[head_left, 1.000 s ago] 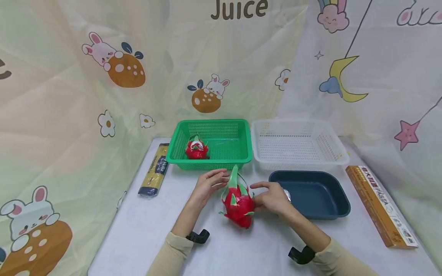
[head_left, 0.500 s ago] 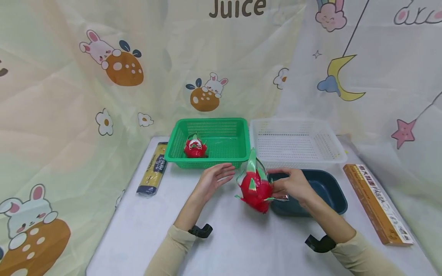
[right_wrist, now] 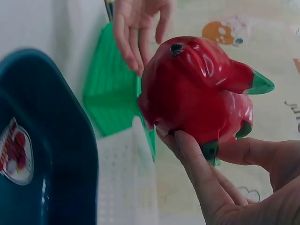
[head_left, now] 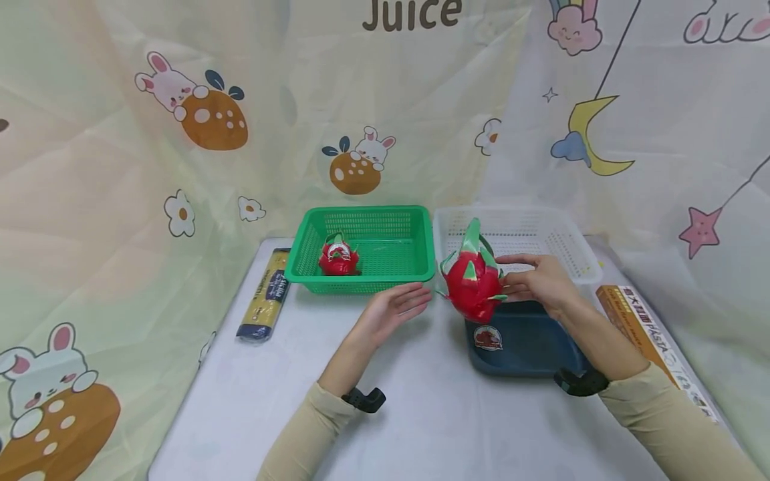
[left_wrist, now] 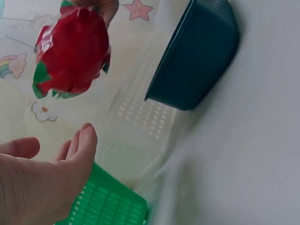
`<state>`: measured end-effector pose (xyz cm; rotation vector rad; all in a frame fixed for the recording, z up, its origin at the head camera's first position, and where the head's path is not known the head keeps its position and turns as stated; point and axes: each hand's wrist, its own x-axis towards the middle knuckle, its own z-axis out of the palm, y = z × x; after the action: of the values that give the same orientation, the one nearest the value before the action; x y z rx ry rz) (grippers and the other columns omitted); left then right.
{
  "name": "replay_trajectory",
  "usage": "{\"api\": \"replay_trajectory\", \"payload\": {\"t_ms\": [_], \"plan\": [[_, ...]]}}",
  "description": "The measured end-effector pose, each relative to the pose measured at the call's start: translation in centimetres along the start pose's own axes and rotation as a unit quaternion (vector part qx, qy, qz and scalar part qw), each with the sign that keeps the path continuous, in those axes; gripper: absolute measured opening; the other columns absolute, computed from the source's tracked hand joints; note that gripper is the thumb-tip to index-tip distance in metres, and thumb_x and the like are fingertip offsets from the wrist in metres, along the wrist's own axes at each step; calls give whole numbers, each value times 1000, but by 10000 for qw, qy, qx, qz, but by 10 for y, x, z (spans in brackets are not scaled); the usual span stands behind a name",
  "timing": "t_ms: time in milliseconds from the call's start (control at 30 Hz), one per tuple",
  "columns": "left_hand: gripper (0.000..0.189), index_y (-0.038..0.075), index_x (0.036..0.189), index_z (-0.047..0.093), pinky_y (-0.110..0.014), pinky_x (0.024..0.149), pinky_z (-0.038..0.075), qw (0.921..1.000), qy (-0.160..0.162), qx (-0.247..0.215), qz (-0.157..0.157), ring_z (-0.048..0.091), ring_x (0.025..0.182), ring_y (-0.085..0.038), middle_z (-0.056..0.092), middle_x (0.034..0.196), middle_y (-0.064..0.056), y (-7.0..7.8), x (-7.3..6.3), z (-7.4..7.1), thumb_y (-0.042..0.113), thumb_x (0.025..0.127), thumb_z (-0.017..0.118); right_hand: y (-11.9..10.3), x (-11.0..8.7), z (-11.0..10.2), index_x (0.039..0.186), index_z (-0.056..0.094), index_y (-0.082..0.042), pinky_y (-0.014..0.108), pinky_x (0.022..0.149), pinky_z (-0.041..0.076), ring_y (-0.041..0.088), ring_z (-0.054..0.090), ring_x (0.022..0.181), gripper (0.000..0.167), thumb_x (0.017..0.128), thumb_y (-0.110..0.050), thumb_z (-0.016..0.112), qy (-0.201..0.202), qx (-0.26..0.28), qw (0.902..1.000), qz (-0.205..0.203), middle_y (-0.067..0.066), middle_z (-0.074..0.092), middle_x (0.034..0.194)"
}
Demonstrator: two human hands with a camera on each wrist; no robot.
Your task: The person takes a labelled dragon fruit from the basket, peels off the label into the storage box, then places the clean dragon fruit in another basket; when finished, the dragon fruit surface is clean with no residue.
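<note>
A red dragon fruit [head_left: 473,284] with green-tipped scales is held up by my right hand [head_left: 541,287], above the back of the dark blue tray [head_left: 532,347] and before the white basket. Thumb and fingers grip its side in the right wrist view, where its glossy red skin [right_wrist: 187,89] faces the camera. My left hand [head_left: 394,312] hovers in front of the green basket [head_left: 361,286], fingers extended and apart from the fruit. In the left wrist view that hand [left_wrist: 51,173] holds nothing. Another dragon fruit [head_left: 339,259] lies inside the green basket at its left.
A white basket [head_left: 577,250] stands beside the green one at the back. A round picture sticker [head_left: 488,338] shows in the blue tray. On the left lies a yellow pasta packet [head_left: 265,297]; an orange-brown pasta box [head_left: 637,327] lies at the right, partly behind my right forearm.
My right hand has lifted the dragon fruit off the table and carried it right and back, over the blue tray. My left hand has drifted slightly right, away from the fruit.
</note>
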<state>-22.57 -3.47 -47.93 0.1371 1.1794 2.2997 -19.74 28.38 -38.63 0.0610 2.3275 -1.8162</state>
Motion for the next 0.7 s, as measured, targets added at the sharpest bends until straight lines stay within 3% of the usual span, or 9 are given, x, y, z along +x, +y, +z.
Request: {"api": "replay_trajectory", "payload": {"t_ms": [267, 500, 633, 700], "plan": [[47, -11, 151, 43, -47, 120, 38, 9983, 224, -529, -98, 43, 146, -43, 45, 155, -31, -11, 12, 18, 14, 112, 41, -7, 18, -21, 153, 41, 9, 36, 80, 63, 15, 78, 81, 59, 103, -14, 65, 75, 221, 9997, 76, -6, 78, 89], [54, -13, 154, 34, -46, 124, 32, 9951, 128, -970, -107, 36, 150, -44, 32, 162, -32, -23, 22, 35, 12, 108, 42, -14, 35, -33, 154, 41, 7, 39, 85, 62, 14, 78, 82, 62, 102, -15, 67, 355, 96, 9993, 50, -10, 75, 89], [55, -15, 152, 36, -46, 123, 34, 9914, 412, -1242, -63, 40, 148, -44, 34, 161, -34, -28, 30, 43, 9, 104, 47, -18, 48, -37, 155, 41, 6, 40, 84, 61, 16, 78, 82, 63, 102, -15, 68, 494, 170, 9986, 102, -8, 74, 90], [54, -16, 149, 36, -48, 121, 36, 9873, 617, -1467, -4, 42, 146, -45, 38, 157, -35, -30, 35, 46, 8, 102, 49, -19, 56, -39, 155, 42, 5, 39, 83, 62, 16, 78, 84, 63, 101, -16, 69, 581, 131, 9981, 156, 5, 75, 104]]}}
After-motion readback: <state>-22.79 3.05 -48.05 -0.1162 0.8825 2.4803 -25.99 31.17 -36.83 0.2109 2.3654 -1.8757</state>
